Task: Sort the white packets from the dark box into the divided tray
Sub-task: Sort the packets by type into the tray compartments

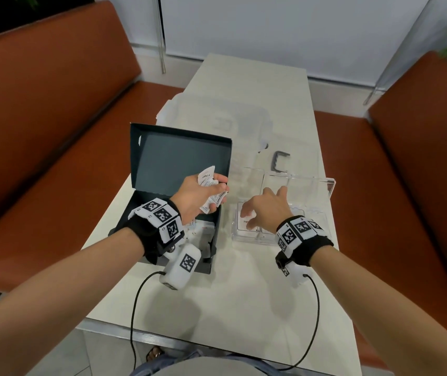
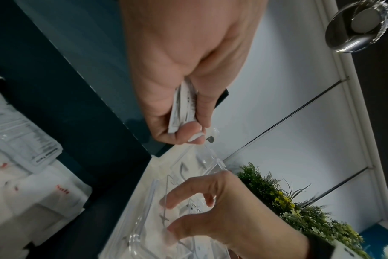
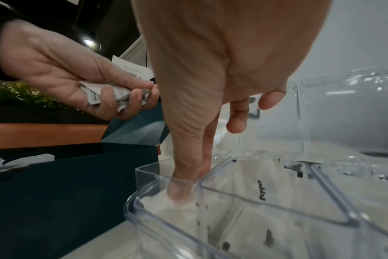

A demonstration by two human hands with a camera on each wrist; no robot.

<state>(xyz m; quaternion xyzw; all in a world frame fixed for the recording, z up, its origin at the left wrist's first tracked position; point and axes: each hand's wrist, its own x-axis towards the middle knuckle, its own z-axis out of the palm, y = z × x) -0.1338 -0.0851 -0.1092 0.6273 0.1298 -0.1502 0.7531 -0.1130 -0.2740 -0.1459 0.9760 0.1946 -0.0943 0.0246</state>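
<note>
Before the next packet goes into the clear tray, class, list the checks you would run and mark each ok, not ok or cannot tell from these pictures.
1. Left hand grips a bunch of white packets: ok.
2. Right hand free to take one: cannot tell; its fingertips are down on a packet in the near-left compartment.
3. Divided tray open, with its lid up: ok.
4. Dark box open, more packets inside: ok.
5. Pepper packet sits alone in its own compartment: cannot tell.

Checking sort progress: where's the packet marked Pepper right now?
Right wrist view: Pepper packet lies flat in the clear divided tray, one compartment right of the right hand.
</note>
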